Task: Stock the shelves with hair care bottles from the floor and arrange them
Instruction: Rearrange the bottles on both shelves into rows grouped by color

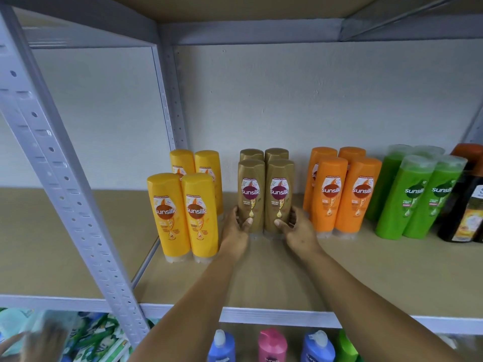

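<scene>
Two gold Sunsilk bottles stand side by side at the middle of the brown shelf board [261, 278]. My left hand [236, 226] grips the left gold bottle [251, 189] near its base. My right hand [295, 228] grips the right gold bottle [279, 189] the same way. Two more gold bottles [264, 154] stand behind them against the wall. Both held bottles are upright with their bases on the board.
Several yellow bottles [183, 215] stand left of the gold ones, several orange bottles [342, 194] right, then green bottles [418, 197] and dark bottles [465, 205]. A grey perforated upright [65, 184] crosses at left. Blue and pink pump bottles [271, 344] stand on the shelf below.
</scene>
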